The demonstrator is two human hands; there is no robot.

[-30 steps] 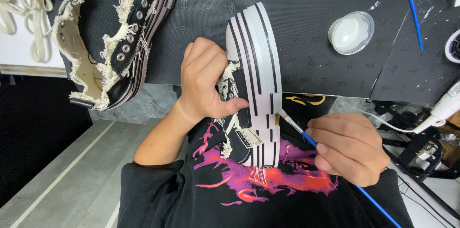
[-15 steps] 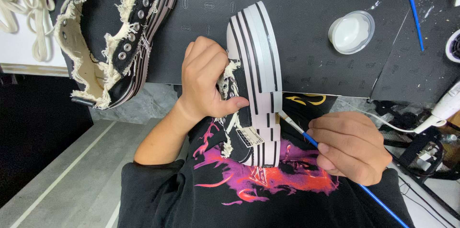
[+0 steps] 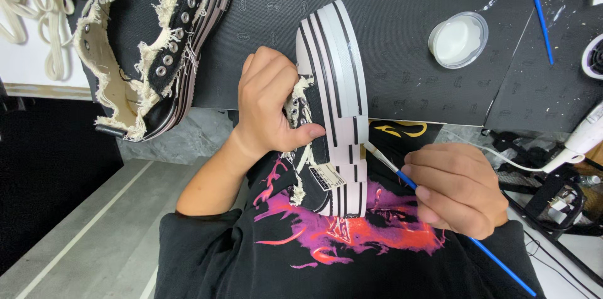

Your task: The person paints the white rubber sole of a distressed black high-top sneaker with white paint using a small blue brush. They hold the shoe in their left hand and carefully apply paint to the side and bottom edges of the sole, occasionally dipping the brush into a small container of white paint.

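Under left hand: white heel label.

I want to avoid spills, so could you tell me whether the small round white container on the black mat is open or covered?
Open. The container shows no lid, and whitish content is visible inside its rim.

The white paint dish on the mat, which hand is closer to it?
Right. The right hand, holding a blue brush, sits below the dish, slightly nearer. The left hand grips the shoe farther off to the dish's left.
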